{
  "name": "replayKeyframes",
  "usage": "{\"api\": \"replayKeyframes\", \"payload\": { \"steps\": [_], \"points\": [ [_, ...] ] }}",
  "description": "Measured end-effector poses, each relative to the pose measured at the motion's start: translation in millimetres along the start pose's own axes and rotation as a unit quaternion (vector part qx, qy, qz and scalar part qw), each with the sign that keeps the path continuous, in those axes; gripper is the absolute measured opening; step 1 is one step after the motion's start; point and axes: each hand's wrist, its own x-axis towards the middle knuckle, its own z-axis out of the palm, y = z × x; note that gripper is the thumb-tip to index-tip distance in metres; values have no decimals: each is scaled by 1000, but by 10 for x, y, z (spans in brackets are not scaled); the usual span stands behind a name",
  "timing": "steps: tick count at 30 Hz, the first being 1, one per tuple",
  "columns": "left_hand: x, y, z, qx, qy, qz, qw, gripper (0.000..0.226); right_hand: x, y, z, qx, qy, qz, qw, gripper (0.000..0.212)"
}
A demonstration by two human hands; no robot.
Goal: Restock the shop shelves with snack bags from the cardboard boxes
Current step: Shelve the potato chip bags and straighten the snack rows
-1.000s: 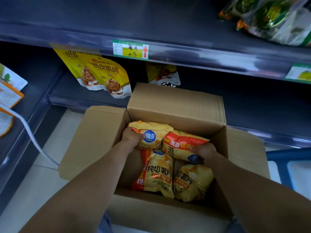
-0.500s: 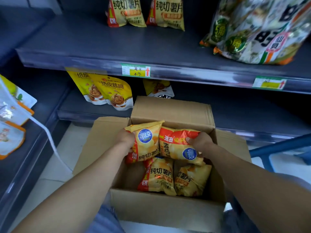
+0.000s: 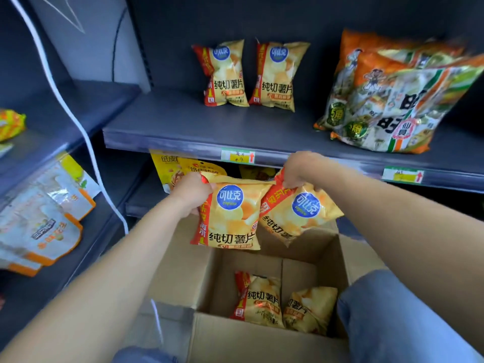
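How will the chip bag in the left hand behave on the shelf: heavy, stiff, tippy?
Probably light: the left hand holds the chip bag by one top corner. It looks puffed, so likely soft and easy to crush. It may stand upright, as a bag on the shelf does.

Dim cool shop light, dark shelf (image 3: 170, 121) barely lit, glare on pouches (image 3: 42, 226) lower left, blurred edges, wide-angle bowing at the sides.

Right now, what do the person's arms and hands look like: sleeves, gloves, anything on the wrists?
Both forearms are bare as far as the frame edge, with no sleeves in view. The left hand and right hand wear no gloves, and no watch, band or ring shows.
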Motion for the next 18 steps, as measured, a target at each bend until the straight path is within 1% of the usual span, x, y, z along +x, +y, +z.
{"api": "replayKeyframes", "payload": {
  "steps": [2, 4, 6, 8, 10, 12, 14, 16, 18],
  "points": [
    [-21, 175, -248, -1, 23, 33, 999, 19, -111, -17, -325, -14, 26, -17, 999, 21],
    [-19, 330, -471, 0, 58, 63, 996, 22, -142, 1, -587, -32, 38, -16, 999, 31],
    [9, 485, -646, -3, 101, 80, 992, 23, -180, 7, -819, -53, 64, -8, 997, 34],
    [50, 638, -763, -28, 149, 99, 984, 19, -215, 1, -1023, -73, 112, -9, 991, 33],
    [123, 786, -821, -60, 205, 115, 970, 22, -231, -10, -1162, -81, 148, 1, 986, 36],
    [199, 911, -832, -63, 255, 127, 956, 28, -149, -12, -1276, -81, 160, 5, 984, 31],
    [287, 1038, -823, -53, 296, 130, 945, 25, -20, 5, -1381, -77, 200, 4, 977, 21],
    [397, 1151, -815, -36, 316, 131, 939, 23, 103, 11, -1447, -69, 241, 12, 968, 27],
    [526, 1226, -807, -8, 327, 124, 937, 25, 178, -14, -1481, -61, 260, 4, 964, 27]
  ]
}}
